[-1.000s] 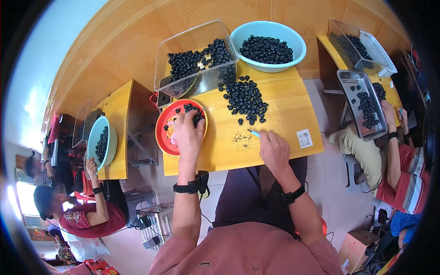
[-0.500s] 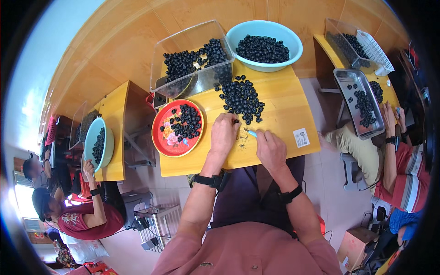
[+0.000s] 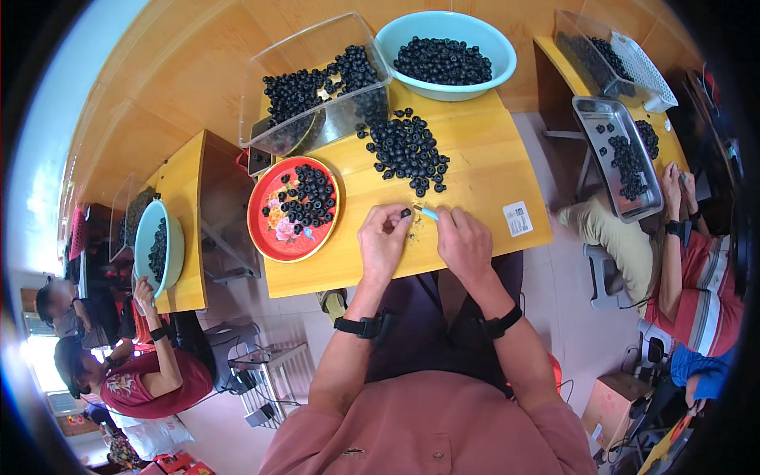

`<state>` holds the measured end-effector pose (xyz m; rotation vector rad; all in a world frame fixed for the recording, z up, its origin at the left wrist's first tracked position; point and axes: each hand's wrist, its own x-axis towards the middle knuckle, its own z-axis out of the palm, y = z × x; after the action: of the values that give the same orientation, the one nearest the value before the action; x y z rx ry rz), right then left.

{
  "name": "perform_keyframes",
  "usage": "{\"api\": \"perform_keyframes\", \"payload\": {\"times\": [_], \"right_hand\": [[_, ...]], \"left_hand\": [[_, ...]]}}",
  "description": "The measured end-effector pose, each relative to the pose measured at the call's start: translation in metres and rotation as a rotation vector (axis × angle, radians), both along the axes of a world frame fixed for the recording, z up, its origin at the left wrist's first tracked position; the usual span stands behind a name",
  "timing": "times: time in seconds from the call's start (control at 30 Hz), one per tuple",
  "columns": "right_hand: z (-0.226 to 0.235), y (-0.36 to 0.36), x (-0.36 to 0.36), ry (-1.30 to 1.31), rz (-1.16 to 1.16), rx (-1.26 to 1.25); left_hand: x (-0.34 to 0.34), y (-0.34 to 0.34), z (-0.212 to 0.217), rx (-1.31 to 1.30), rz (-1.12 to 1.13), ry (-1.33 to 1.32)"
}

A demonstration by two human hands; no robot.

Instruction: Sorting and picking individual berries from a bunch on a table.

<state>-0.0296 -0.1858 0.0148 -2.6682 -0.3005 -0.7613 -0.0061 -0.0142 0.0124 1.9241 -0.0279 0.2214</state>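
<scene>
Between the thumb and fingers of my left hand (image 3: 383, 240) is a small round black part (image 3: 405, 213), seemingly rubber. My right hand (image 3: 464, 242) grips a slim light-blue-handled tool (image 3: 429, 214), its short tip pointing left at the part. Dark shavings lie on the yellow table (image 3: 491, 174) just below the tool. Beyond my hands spreads a loose pile of black ringed parts (image 3: 406, 150), some showing a hole. To the left, a red flowered tray (image 3: 263, 237) holds more of them.
At the back stand a clear plastic bin (image 3: 317, 131) and a light-blue basin (image 3: 443, 91), both holding black parts. A white label (image 3: 518, 218) lies at the table's right. Co-workers sit at tables on both sides; a metal tray (image 3: 637, 210) is at the right one.
My left hand has drawn slightly toward me, turning so the black part shows more plainly in its fingertips. The tool's tip is now nearer that part. The whole view has shifted slightly.
</scene>
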Motion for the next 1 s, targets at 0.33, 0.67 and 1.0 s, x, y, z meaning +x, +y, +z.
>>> {"api": "perform_keyframes", "payload": {"times": [0.33, 0.67, 1.0], "right_hand": [[0.002, 0.000, -0.001, -0.017, 0.101, 0.008], [-0.001, 0.000, 0.001, 0.060, 0.025, -0.021], [0.001, 0.000, 0.002, 0.042, 0.015, -0.031]], "left_hand": [[-0.002, -0.002, 0.003, 0.017, -0.038, -0.041], [-0.001, 0.003, -0.008, -0.326, -0.102, 0.102], [-0.001, 0.007, -0.002, -0.110, -0.075, -0.054]]}}
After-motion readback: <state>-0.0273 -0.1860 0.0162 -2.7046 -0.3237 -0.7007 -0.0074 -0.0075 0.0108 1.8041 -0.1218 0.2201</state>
